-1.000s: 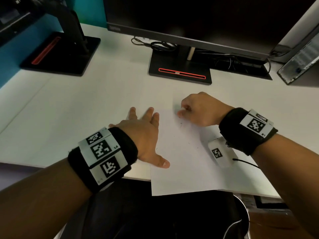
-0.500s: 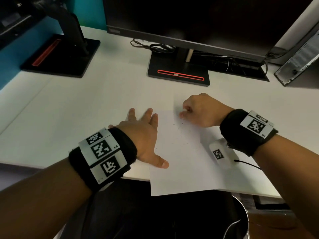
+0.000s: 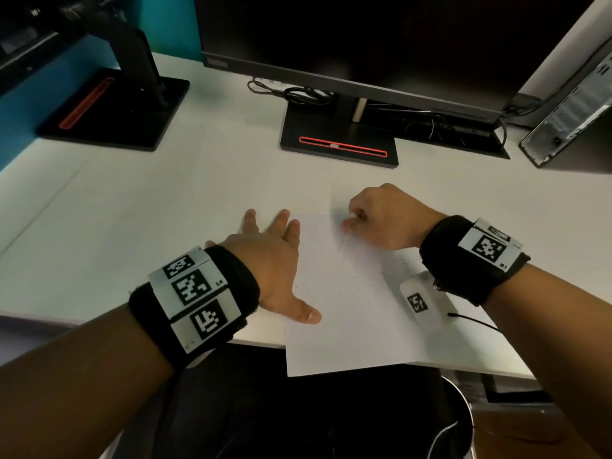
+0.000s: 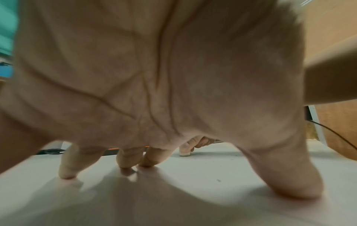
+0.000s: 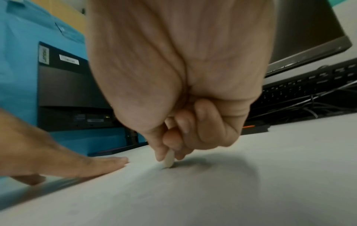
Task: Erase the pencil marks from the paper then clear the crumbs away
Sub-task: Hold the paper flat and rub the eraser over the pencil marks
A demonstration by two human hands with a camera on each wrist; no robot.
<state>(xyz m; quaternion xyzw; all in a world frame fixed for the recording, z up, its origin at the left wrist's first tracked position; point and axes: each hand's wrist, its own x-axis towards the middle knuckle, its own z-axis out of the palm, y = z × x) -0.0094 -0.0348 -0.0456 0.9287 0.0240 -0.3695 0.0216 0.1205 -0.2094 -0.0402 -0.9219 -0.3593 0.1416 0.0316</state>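
A white sheet of paper (image 3: pixel 351 313) lies on the desk, its near edge hanging over the front. Faint pencil marks and dark crumbs (image 3: pixel 344 276) dot its middle. My left hand (image 3: pixel 271 260) lies flat with fingers spread, pressing the paper's left edge, thumb (image 4: pixel 289 183) on the sheet. My right hand (image 3: pixel 381 217) is curled near the paper's far edge and pinches a small white eraser (image 5: pixel 168 160) between thumb and fingers, its tip touching the paper. The eraser (image 4: pixel 185 153) also shows in the left wrist view.
A monitor stand (image 3: pixel 337 140) with a red stripe sits behind the paper, with cables (image 3: pixel 294 92) beside it. A second stand (image 3: pixel 112 111) is at far left, a computer case (image 3: pixel 576 111) at far right. A keyboard (image 5: pixel 309 85) lies under the monitor.
My right hand with the eraser has shifted slightly back and forth near the paper's far edge. The left hand has stayed pressed on the sheet.
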